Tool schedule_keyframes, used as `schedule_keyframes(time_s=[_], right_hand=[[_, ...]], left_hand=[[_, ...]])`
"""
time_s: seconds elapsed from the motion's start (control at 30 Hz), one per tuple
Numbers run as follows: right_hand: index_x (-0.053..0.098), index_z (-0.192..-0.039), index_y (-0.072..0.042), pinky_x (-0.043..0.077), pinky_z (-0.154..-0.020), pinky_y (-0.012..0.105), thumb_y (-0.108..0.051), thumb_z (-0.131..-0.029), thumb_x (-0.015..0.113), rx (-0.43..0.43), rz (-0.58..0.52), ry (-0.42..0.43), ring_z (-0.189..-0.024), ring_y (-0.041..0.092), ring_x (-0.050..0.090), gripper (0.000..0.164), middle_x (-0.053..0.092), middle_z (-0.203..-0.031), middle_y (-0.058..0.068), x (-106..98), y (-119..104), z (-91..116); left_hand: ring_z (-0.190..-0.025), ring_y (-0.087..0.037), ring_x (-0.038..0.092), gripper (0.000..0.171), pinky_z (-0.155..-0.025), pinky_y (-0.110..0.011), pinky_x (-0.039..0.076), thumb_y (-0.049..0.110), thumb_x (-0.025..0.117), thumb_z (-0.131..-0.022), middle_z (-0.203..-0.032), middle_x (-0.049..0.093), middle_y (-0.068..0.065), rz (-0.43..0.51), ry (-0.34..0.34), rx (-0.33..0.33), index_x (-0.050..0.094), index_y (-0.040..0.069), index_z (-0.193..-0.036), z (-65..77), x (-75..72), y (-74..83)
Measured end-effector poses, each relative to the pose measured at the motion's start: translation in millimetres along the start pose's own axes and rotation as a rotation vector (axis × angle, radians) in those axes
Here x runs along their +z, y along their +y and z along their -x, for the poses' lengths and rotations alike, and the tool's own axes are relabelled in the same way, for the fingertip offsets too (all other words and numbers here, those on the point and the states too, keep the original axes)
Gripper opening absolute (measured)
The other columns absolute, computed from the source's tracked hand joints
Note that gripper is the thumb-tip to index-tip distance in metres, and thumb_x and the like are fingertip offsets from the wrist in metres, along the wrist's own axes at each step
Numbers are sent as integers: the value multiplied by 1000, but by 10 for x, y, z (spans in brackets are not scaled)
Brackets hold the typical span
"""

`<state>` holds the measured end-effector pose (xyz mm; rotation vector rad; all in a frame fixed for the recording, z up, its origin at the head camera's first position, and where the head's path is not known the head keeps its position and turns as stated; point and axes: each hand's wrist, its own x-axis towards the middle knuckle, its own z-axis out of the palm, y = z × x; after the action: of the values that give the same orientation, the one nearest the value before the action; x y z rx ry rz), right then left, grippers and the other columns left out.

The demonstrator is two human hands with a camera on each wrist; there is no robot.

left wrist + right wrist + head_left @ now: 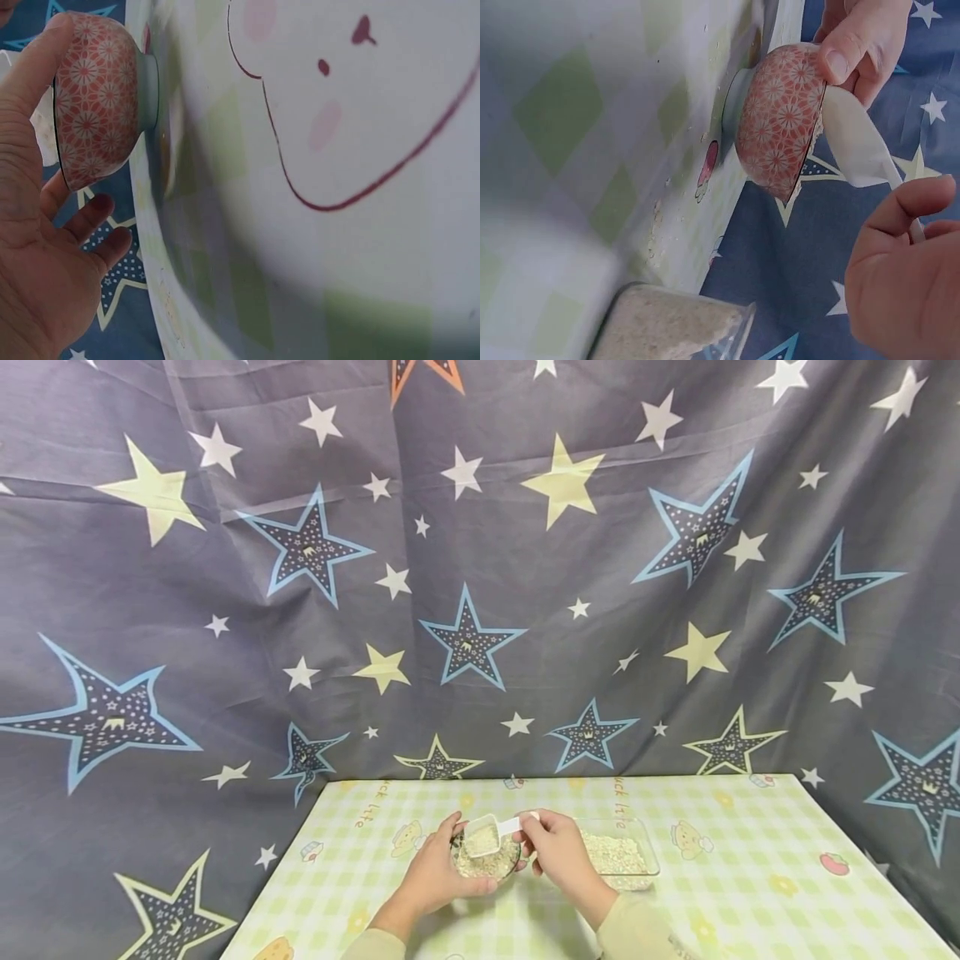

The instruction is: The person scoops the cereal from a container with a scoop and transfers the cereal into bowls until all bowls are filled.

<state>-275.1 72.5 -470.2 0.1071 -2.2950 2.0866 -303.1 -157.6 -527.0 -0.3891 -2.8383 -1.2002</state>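
My left hand (438, 870) grips a small bowl (101, 97) at its rim, the thumb on one side and fingers on the other. Red with white flower patterns on the outside, the bowl has a pale foot and holds rolled oats (491, 866). Between thumb and fingers, my right hand (561, 853) pinches the handle of a white scoop (859, 142). The scoop is over the bowl's opening with oats in its cup, close to the rim in the right wrist view. The bowl stands on the table.
A clear rectangular container (657, 860) of oats stands right of the bowl, partly behind my right hand. Small flakes (657, 217) lie on the green-checked tablecloth (750, 877). A dark curtain with stars (495, 552) hangs behind the table.
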Motion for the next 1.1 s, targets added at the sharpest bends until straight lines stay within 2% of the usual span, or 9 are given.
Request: schedule_keyframes(time_s=[0.3,0.43,0.57,0.7,0.9,1.1], right_hand=[[75,-115,2,46,-44,19,-25,-110,60,-85,83,-32,-56,8,60,32,74,-90,19,-11,-34,32],[76,-119,-5,49,-44,22,-25,-110,59,-190,189,-37,-58,6,60,28,77,-94,17,-31,-44,69],[78,-119,-10,56,-54,22,-25,-111,60,-318,327,-28,-65,5,66,24,80,-94,8,-47,-43,105],[77,-120,-6,60,-64,20,-24,-111,59,-418,384,-63,-67,2,70,27,81,-95,12,-65,-54,143],[76,-123,-6,61,-63,19,-29,-113,56,-466,399,-125,-66,0,70,32,80,-98,17,-98,-58,179],[77,-122,-7,60,-63,19,-27,-113,57,-481,399,-107,-65,-1,70,30,80,-96,15,-112,-58,181]], left_hand=[[-144,-43,53,132,-119,-66,45,58,99,-65,-159,57,-14,0,-9,-12,32,7,-166,18,-16,41],[-145,-43,52,131,-121,-66,43,57,99,-65,-159,57,-12,1,-13,-12,32,6,-165,21,-26,54],[-145,-44,53,131,-120,-67,43,56,100,-65,-159,57,-12,3,-14,-19,32,7,-166,25,-33,54],[-144,-44,53,132,-120,-67,43,56,100,-64,-159,56,-13,5,-16,-30,31,7,-166,29,-38,50],[-140,-42,57,132,-117,-67,47,55,100,-65,-155,58,-17,7,-20,-39,32,6,-166,35,-40,53],[-140,-41,57,132,-117,-66,47,58,100,-64,-156,58,-16,4,-19,-40,32,7,-166,7,-33,42]])
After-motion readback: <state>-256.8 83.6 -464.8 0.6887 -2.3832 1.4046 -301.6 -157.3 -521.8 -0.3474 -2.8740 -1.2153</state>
